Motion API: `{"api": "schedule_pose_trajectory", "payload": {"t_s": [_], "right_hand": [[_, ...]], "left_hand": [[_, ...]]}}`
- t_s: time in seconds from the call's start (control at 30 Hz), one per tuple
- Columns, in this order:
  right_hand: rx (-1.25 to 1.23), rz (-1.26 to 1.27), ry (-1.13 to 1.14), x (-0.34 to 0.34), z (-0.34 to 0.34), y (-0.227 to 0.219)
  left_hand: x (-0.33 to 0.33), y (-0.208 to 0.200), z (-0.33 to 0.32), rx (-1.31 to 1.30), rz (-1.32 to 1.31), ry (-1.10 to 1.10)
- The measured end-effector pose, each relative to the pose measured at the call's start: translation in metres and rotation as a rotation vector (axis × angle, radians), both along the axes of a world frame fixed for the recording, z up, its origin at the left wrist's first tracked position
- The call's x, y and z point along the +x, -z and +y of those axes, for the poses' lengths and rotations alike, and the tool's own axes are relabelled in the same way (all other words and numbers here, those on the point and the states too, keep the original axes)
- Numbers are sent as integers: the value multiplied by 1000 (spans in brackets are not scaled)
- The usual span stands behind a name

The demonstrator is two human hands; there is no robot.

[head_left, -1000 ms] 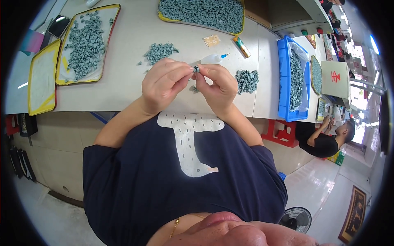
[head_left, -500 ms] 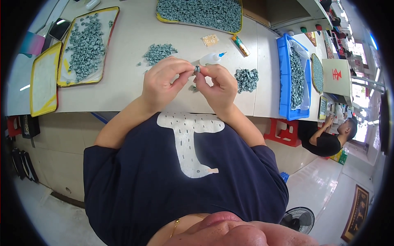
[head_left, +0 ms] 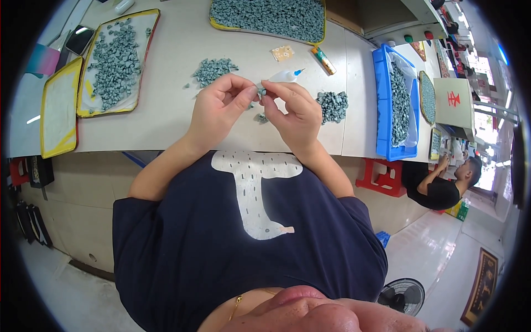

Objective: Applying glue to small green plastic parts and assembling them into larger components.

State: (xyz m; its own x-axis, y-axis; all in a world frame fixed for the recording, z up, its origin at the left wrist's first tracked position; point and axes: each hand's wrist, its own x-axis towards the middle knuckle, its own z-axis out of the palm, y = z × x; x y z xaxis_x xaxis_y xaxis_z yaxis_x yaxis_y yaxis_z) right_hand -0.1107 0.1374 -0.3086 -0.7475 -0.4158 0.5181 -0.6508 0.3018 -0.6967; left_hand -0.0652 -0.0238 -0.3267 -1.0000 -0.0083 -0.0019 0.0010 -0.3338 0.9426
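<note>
Over the table, my right hand [head_left: 296, 113] pinches a small grey-green piece [head_left: 262, 92] between thumb and forefinger. My left hand [head_left: 215, 108] is closed, its thumb and forefinger pressed together right beside that piece; what they hold, if anything, is too small to make out. Below the fingertips a few loose pieces [head_left: 261, 118] lie on the table. A loose heap of similar pieces [head_left: 214, 71] sits behind my left hand, and a tighter, darker cluster [head_left: 333, 107] is right of my right hand. Just behind the hands lies a small white bottle [head_left: 284, 77] with a blue needle tip.
A yellow-rimmed tray of pieces [head_left: 156, 41] stands at the left beside an emptier tray [head_left: 45, 116]. Another full tray [head_left: 221, 26] is at the back. Right of me is a blue crate [head_left: 381, 105]. A green-orange tube [head_left: 324, 61] lies behind. A person [head_left: 437, 185] sits at the far right.
My hands have shifted slightly, and the piece has turned and moved a little left. My left fingers have drawn down and a bit away from it, while the right hand keeps its pinch.
</note>
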Motion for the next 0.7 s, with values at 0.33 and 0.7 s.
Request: {"api": "schedule_pose_trajectory", "payload": {"t_s": [0.33,0.7], "right_hand": [[-107,-226,-53,-3,-3,11],[-83,-203,-95,-3,2,9]], "left_hand": [[-3,4,1,-61,69,-55],[-1,1,1,-317,88,-6]]}}
